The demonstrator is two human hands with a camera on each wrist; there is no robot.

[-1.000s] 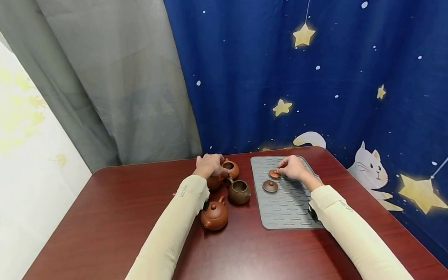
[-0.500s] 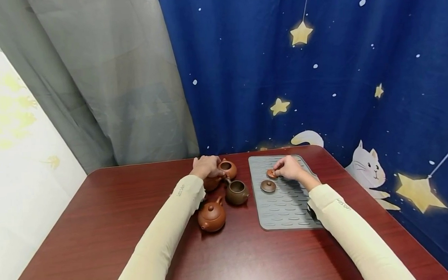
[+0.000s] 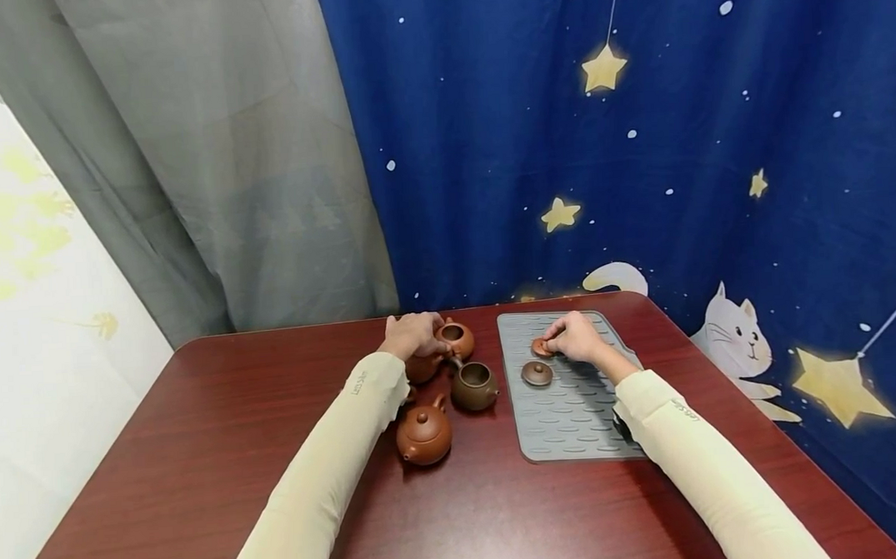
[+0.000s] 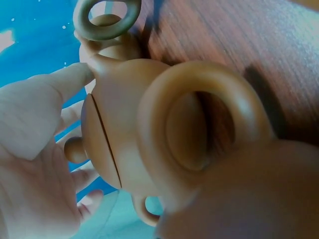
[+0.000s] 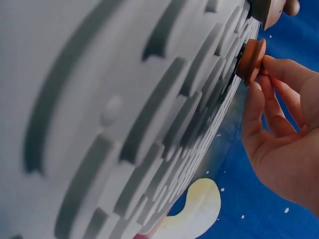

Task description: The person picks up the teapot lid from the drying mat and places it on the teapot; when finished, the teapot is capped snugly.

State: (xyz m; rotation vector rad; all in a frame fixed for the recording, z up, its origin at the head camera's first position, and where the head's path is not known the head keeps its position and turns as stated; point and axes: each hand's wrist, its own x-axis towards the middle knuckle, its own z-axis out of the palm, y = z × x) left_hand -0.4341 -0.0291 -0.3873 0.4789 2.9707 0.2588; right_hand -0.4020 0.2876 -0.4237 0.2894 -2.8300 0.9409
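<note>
In the head view, my left hand (image 3: 411, 336) holds a lidded reddish-brown teapot (image 3: 424, 368) from above. The left wrist view has the thumb against this teapot (image 4: 132, 94) near its spout, with the fingers behind the lid. My right hand (image 3: 576, 338) pinches the knob of a small orange lid (image 3: 542, 347) at the grey mat (image 3: 567, 424). From the right wrist, the thumb and fingers meet at the orange lid (image 5: 250, 60), its underside right at the ridges. Beside it lies a dark brown lid (image 3: 537, 373).
An open orange teapot (image 3: 456, 339) and an open dark brown teapot (image 3: 473, 387) stand between the hands. Closer to the body is a lidded red-brown teapot (image 3: 423, 436). The dark red table (image 3: 258, 404) ends at a blue curtain (image 3: 487, 144).
My right hand has shifted slightly left with the orange lid, which now sits flatter against the mat. My left hand stays on its teapot. The head view has turned a little.
</note>
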